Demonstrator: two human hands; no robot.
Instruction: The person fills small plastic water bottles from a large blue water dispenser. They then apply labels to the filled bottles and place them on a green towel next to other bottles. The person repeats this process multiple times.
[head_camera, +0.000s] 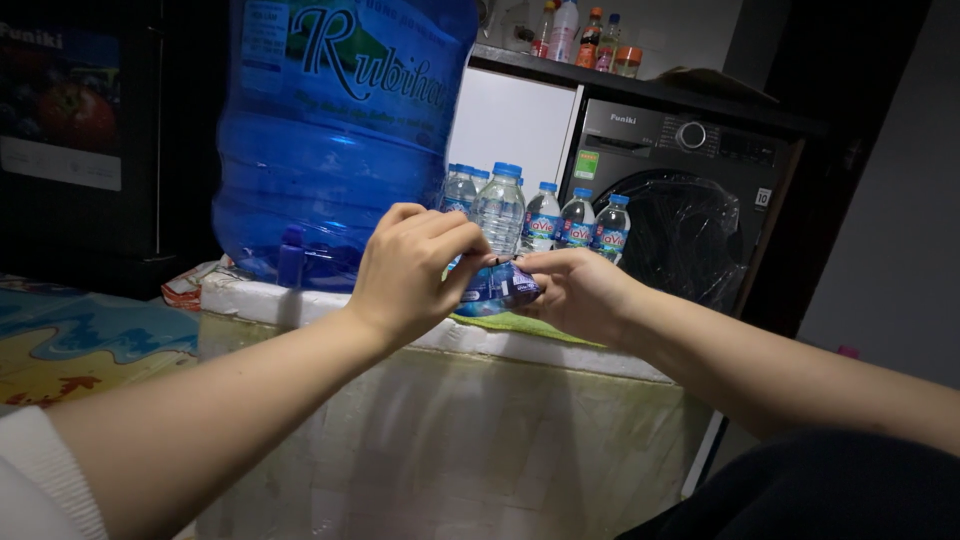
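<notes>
Clear plastic bottle (497, 250) is being pinched at its label by both hands, left hand (415, 270) and right hand (575, 290) steadying it. Similar bottles (575, 222) are standing clustered behind on the counter (560, 350), beside a blue jug (330, 140).

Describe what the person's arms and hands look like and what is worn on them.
Both forearms are bare, with no watch, ring or glove visible. The left hand belongs to an arm with a white ribbed sleeve pushed up near the elbow. The right hand shows no sleeve in view.
</notes>
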